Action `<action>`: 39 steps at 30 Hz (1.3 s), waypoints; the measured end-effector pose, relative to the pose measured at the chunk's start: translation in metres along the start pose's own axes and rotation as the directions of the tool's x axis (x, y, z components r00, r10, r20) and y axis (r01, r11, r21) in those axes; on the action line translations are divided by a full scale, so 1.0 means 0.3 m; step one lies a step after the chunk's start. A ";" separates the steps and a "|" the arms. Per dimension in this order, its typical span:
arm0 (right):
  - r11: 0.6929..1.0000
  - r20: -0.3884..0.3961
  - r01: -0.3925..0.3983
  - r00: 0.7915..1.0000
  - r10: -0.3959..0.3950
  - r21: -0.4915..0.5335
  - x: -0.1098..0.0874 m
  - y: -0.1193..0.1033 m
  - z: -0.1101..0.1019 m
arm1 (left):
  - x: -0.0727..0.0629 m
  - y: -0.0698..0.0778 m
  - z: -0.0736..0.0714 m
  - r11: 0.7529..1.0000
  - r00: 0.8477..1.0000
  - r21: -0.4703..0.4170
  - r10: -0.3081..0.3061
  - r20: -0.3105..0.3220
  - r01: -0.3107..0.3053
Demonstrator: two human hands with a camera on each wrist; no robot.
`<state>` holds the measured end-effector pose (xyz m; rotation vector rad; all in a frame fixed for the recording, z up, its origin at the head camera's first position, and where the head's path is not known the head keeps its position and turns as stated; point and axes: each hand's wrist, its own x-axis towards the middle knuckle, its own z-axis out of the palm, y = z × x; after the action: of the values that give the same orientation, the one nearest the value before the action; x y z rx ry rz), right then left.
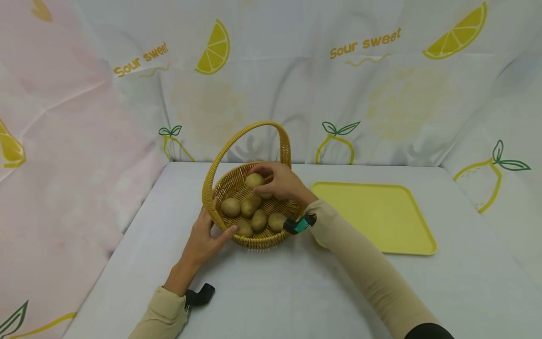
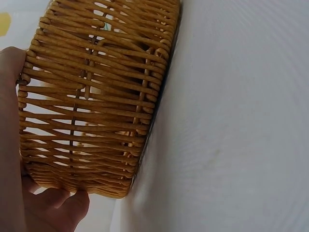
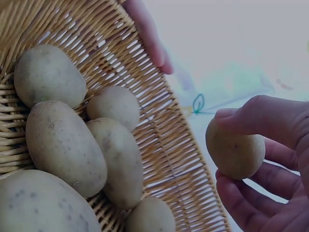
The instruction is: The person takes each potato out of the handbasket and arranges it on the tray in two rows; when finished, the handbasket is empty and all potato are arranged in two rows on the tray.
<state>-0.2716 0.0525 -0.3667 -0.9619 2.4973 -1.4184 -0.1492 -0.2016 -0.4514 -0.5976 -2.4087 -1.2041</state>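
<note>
A wicker basket [image 1: 263,242] with a tall arched handle holds several potatoes [image 1: 259,220]. My left hand [image 1: 205,241] grips the left side of its rim, the thumb lying at the near edge. In the left wrist view, curled fingers [image 2: 75,208] press against the woven wall [image 2: 91,125]. Over the far part of the basket, my right hand [image 1: 279,181] pinches one potato [image 1: 254,181] between thumb and fingers. The right wrist view has that potato [image 3: 235,147] raised beside the rim, apart from the potatoes [image 3: 65,145] lying inside.
To the right of the basket, a yellow rectangular tray [image 1: 381,216] lies flat on the white table [image 1: 262,296]. A lemon-printed cloth [image 1: 296,89] hangs behind the table's far edge. The basket's handle [image 1: 250,126] arches up close by the right hand.
</note>
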 end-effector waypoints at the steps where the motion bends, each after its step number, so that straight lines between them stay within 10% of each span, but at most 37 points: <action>1: 1.000 -0.004 -0.002 1.000 0.002 0.006 -0.006 0.000 -0.006 | 0.000 -0.001 0.000 1.000 1.000 -0.005 0.001 0.000 -0.001; 39: 0.996 -0.256 -0.004 0.966 0.026 0.086 -0.289 0.069 -0.168 | 0.001 -0.021 0.005 0.999 1.000 -0.031 0.020 0.010 -0.020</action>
<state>-0.2322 0.1469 -0.3730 -0.7864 2.5859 -1.7299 -0.1530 -0.2037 -0.4563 -0.6373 -2.3909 -1.2348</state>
